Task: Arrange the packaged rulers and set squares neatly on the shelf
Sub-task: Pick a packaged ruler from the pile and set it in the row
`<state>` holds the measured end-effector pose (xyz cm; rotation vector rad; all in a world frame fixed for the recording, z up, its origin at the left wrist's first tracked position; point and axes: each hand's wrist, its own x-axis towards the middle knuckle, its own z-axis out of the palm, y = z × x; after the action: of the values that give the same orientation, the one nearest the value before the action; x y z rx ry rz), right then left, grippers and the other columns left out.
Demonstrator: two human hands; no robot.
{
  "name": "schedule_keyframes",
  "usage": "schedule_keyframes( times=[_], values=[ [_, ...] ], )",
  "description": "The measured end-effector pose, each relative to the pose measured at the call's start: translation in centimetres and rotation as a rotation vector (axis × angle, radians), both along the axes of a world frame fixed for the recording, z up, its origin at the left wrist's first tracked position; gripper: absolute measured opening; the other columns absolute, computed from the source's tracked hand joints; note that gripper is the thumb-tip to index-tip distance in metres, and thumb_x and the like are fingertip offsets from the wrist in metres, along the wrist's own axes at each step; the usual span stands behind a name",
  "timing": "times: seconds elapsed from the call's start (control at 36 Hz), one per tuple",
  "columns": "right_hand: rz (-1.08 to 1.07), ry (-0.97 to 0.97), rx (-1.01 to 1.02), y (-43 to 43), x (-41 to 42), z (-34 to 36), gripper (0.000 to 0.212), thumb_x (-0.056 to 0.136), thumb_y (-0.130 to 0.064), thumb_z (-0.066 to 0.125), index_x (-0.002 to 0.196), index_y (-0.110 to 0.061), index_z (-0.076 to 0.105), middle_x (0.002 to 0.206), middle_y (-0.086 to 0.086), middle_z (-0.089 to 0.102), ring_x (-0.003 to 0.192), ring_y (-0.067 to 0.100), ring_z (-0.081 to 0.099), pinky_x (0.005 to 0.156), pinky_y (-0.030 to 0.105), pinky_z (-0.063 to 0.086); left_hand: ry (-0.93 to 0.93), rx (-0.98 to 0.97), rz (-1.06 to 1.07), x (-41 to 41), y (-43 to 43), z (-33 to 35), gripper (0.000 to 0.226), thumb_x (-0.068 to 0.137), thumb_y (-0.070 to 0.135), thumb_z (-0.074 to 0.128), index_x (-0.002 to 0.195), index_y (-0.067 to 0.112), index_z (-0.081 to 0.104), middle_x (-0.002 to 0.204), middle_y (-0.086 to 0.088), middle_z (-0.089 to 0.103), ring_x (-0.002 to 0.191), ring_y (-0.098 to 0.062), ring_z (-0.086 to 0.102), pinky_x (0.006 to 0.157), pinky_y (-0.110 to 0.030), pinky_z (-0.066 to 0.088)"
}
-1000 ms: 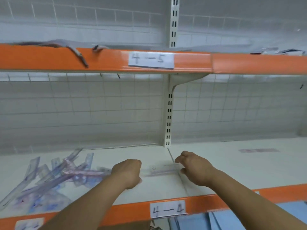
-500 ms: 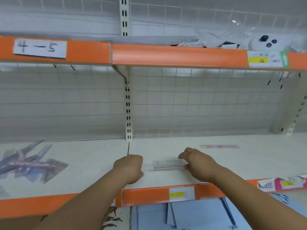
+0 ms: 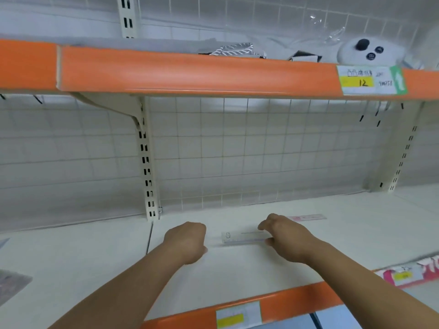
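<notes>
The left forearm [image 3: 133,286] and the right forearm [image 3: 356,276] are bare along all the length that the view shows, down to the wrists. The left hand [image 3: 187,243] and the right hand [image 3: 287,241] are bare also. A light blur hides fine details of the fingers.

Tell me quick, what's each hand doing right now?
Left hand: closed, fingers curled, nothing seen in it.
Right hand: holding the packaged ruler by one end.
</notes>
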<state>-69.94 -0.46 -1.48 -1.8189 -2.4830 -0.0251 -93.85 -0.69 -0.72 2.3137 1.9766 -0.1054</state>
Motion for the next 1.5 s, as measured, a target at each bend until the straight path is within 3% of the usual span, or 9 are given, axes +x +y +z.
schedule_keyframes(
  times=[0.08,0.28,0.64,0.94,1.14,1.28,1.5],
  values=[
    [-0.023,0.006,0.003,1.2,-0.2,-0.1,0.041,0.098,-0.022,0.048,0.139,-0.021,0.044,0.132,0.001,0.045,0.123,0.019,0.045,0.094,0.031,0.045,-0.002,0.009,-0.018,-0.3,1.4,0.1,0.033,0.096,0.032,0.052,0.125,0.017,0.052,0.124,-0.001,0.056,0.092,-0.018,0.048,0.082,-0.029,0.043],
    [-0.030,0.025,-0.013,3.8,-1.5,-0.8,0.042,0.097,-0.019,0.049,0.138,-0.020,0.045,0.131,0.002,0.046,0.123,0.021,0.045,0.096,0.033,0.045,0.000,0.000,-0.022,-1.0,3.6,-0.5,0.034,0.097,0.032,0.052,0.127,0.017,0.051,0.126,-0.002,0.055,0.112,-0.022,0.056,0.090,-0.031,0.045],
    [0.048,0.007,-0.076,8.2,-3.3,-1.4,0.043,0.095,-0.016,0.047,0.138,-0.020,0.044,0.132,0.002,0.045,0.125,0.021,0.044,0.097,0.033,0.043,0.007,0.018,0.057,-1.9,5.3,-0.8,0.033,0.097,0.033,0.051,0.127,0.018,0.051,0.127,-0.001,0.055,0.114,-0.022,0.056,0.089,-0.031,0.044],
    [0.116,0.014,-0.139,11.2,-3.4,-2.4,0.039,0.089,-0.015,0.046,0.127,-0.021,0.052,0.123,0.002,0.049,0.116,0.020,0.049,0.091,0.029,0.043,-0.002,-0.002,0.133,-1.6,5.6,-1.2,0.034,0.097,0.033,0.049,0.128,0.017,0.051,0.127,-0.001,0.056,0.115,-0.021,0.055,0.093,-0.032,0.044],
    [0.135,0.064,-0.187,12.2,-3.0,-3.0,0.040,0.089,-0.016,0.048,0.129,-0.023,0.048,0.125,-0.001,0.049,0.118,0.018,0.049,0.097,0.027,0.041,0.002,-0.017,0.172,-1.2,5.2,-1.4,0.037,0.097,0.034,0.047,0.131,0.018,0.048,0.134,-0.001,0.050,0.121,-0.022,0.051,0.096,-0.033,0.043],
    [0.178,0.087,-0.163,12.7,-2.7,-3.3,0.022,0.087,-0.014,0.049,0.097,-0.032,0.043,0.103,-0.006,0.043,0.093,0.013,0.045,0.087,0.027,0.043,0.010,-0.025,0.203,-0.9,4.8,-1.5,0.037,0.097,0.034,0.048,0.130,0.017,0.049,0.134,-0.001,0.052,0.120,-0.022,0.052,0.096,-0.033,0.044],
    [0.231,0.079,-0.145,13.0,-2.6,-3.7,0.019,0.088,-0.016,0.049,0.094,-0.032,0.040,0.100,-0.006,0.040,0.090,0.013,0.043,0.084,0.027,0.041,0.004,-0.016,0.246,-0.7,4.3,-1.6,0.038,0.097,0.037,0.047,0.131,0.019,0.048,0.133,0.002,0.052,0.121,-0.020,0.051,0.092,-0.031,0.041]
  ],
)
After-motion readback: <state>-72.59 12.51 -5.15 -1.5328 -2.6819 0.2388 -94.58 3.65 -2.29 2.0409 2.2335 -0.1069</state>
